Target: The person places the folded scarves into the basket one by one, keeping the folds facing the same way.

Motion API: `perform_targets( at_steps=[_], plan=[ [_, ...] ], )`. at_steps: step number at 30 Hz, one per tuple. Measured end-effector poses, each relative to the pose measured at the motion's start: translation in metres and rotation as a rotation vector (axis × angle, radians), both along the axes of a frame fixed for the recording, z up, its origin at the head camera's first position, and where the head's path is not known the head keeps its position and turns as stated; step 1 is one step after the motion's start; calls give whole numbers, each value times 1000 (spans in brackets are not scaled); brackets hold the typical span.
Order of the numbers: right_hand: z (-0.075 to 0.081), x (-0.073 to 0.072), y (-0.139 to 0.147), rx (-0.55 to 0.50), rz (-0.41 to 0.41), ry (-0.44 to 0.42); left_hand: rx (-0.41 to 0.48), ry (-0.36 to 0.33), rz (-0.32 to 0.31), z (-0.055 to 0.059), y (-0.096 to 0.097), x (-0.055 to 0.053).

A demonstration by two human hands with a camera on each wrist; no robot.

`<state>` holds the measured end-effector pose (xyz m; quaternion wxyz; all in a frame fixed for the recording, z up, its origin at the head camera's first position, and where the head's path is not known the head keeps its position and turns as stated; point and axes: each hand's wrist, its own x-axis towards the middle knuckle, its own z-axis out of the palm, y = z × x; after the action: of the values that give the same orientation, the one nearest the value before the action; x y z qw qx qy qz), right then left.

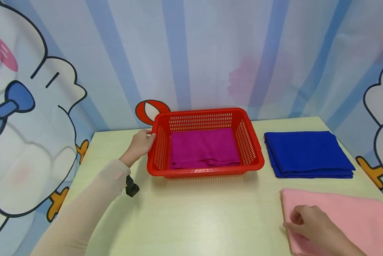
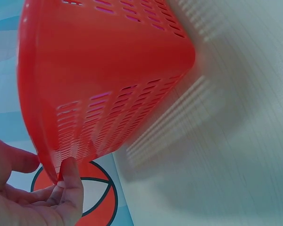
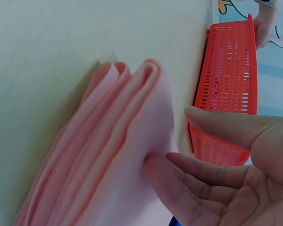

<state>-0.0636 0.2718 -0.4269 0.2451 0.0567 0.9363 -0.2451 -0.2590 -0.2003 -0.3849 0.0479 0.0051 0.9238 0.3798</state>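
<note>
A red plastic basket stands toward the back of the table, with a folded magenta cloth lying inside. At the basket's left end my left hand holds the rim between thumb and fingers; the left wrist view shows this hand at the rim's corner. Over the left part of a folded pink cloth is my right hand, its fingers loosely bent and the thumb apart. In the right wrist view the fingertips of this hand are at the pink cloth's top layer, gripping nothing; contact is hard to tell.
A folded blue cloth lies right of the basket, behind the pink one. The pale table ends at a printed curtain behind and at both sides. A small black device is on my left wrist.
</note>
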Motion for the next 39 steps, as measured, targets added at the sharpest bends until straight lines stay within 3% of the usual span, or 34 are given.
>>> perform_targets(
  at_steps=[3, 11, 21, 32, 39],
  plan=[
    [-5, 2, -1, 32, -6, -41, 2, 1, 0, 0, -1, 2],
    [-12, 6, -2, 111, 23, -35, 16, -12, 5, -2, -2, 3],
    [-13, 12, -5, 260, 158, 77, 56, 8, -3, 0, 2, 6],
    [-13, 19, -8, 267, 231, 248, 53, -3, 12, -3, 0, 3],
    [-14, 18, -12, 278, 226, 251, 49, -7, 21, -4, -1, 2]
  ],
)
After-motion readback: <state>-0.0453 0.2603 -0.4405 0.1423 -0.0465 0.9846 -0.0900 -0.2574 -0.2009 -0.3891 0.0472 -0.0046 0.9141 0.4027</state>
